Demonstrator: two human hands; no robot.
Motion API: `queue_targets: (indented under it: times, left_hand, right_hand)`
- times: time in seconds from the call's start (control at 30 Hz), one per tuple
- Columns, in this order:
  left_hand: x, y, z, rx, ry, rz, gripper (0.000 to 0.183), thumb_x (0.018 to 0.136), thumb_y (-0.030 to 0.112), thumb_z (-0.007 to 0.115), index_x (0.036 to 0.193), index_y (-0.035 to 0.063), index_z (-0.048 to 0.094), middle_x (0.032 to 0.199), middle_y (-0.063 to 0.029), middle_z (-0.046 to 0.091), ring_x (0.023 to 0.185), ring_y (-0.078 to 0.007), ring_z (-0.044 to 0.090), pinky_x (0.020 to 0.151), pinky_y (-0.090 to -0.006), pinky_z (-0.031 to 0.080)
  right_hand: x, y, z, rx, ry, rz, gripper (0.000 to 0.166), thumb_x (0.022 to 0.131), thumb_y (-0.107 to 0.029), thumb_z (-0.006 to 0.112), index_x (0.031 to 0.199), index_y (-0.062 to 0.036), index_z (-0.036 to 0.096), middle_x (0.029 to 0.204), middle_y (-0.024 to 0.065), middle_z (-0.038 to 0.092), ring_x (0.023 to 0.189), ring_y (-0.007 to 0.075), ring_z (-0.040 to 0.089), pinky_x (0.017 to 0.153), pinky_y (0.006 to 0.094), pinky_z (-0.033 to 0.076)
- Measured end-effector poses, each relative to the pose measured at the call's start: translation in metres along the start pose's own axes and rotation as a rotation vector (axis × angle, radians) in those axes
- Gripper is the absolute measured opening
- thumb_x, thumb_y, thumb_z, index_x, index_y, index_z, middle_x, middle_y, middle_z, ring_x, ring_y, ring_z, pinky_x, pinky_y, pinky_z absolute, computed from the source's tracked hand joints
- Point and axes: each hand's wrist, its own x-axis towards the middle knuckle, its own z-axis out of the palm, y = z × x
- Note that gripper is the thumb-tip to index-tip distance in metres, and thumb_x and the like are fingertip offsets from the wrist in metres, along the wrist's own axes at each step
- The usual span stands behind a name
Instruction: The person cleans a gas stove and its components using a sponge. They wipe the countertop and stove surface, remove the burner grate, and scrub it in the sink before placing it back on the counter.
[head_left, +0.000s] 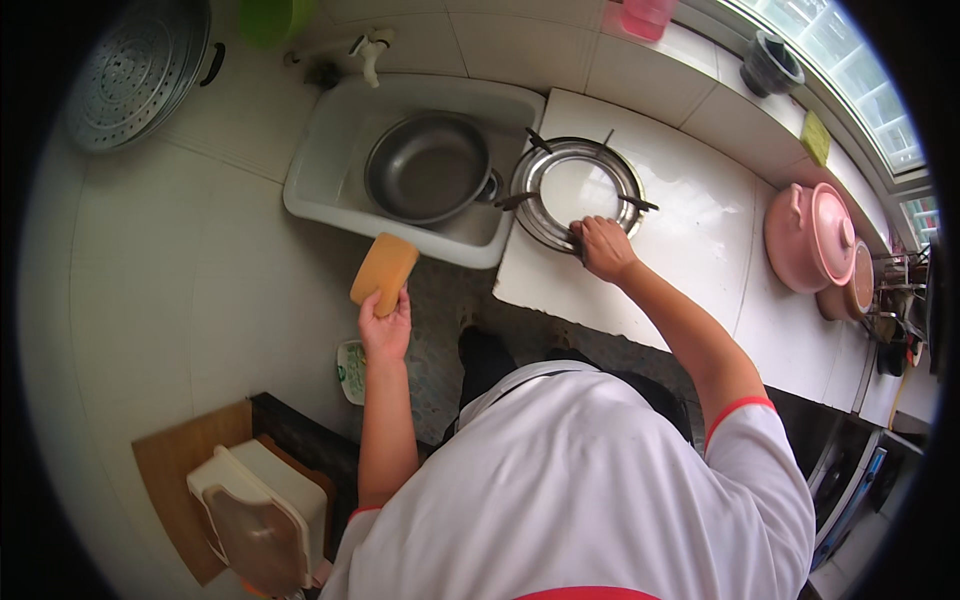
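Observation:
My left hand (385, 328) holds a thick orange-yellow sponge (384, 268) in front of the sink's near edge. The fingers of my right hand (606, 246) close around the near dark prong of a round metal pot support (529, 174). This ring lies on the white tiled counter, its other dark prongs pointing outward, with a white surface showing through its middle. Inside the white sink (322, 176) sits a dark grey frying pan (429, 169), its inside facing up. The pan's handle is mostly hidden.
A tap (370, 54) juts over the sink. At right stand a pink lidded pot (804, 238) and a brown pot (844, 294). The sill holds a stone mortar (771, 66) and a green-yellow sponge (815, 139). Perforated steamer trays (124, 79) rest against the left wall.

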Motion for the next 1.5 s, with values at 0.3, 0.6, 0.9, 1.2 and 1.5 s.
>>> queue_targets:
  times: [0.3,0.6,0.9,1.2,1.5]
  left_hand:
    - [0.264,0.005,0.034,0.338,0.077,-0.285,0.031,0.088,0.014,0.057,0.117,0.003,0.051,0.114,-0.0115,0.058,0.105,-0.028,0.057,0.09,-0.0405,0.05]
    - [0.375,0.028,0.073,1.416,-0.145,0.863,0.053,0.096,0.029,0.046,0.136,-0.0039,0.034,0.143,-0.0243,0.03,0.135,-0.0384,0.026,0.108,-0.0464,0.025]
    - [0.4,0.1,0.3,2.008,-0.972,1.809,0.029,0.094,0.019,0.042,0.086,0.0023,0.064,0.089,-0.0179,0.063,0.085,-0.0378,0.057,0.076,-0.045,0.044]
    - [0.353,0.035,0.317,1.812,-0.559,1.697,0.047,0.098,0.03,0.037,0.069,0.0013,0.062,0.068,-0.0192,0.061,0.062,-0.0376,0.057,0.053,-0.045,0.043]
    - [0.349,0.028,0.318,2.026,-0.396,1.555,0.04,0.095,0.034,0.043,0.08,0.0032,0.064,0.075,-0.0156,0.062,0.069,-0.036,0.059,0.064,-0.0464,0.046]
  right_hand:
    - [0.017,-0.028,0.005,-0.007,-0.094,0.208,0.04,0.068,-0.006,0.062,0.107,-0.008,0.054,0.089,0.011,0.053,0.09,0.0289,0.053,0.084,0.0396,0.04]
    - [0.034,-0.057,0.009,0.068,-0.143,0.405,0.034,0.075,-0.023,0.068,0.099,-0.0063,0.051,0.09,0.0111,0.055,0.091,0.0299,0.053,0.085,0.0402,0.039]
    - [0.061,-0.083,-0.014,0.189,-0.217,0.524,0.057,0.069,-0.051,0.071,0.104,-0.0082,0.058,0.088,0.0131,0.06,0.086,0.0321,0.058,0.079,0.0434,0.043]
    - [0.036,-0.074,-0.011,0.027,-0.166,0.428,0.072,0.08,-0.056,0.057,0.14,-0.0195,0.039,0.088,0.0088,0.058,0.086,0.0256,0.059,0.08,0.0382,0.041]
    - [0.037,-0.08,0.009,0.013,0.022,0.369,0.064,0.082,-0.048,0.058,0.135,-0.016,0.043,0.105,0.0079,0.056,0.096,0.0235,0.055,0.086,0.0383,0.039]
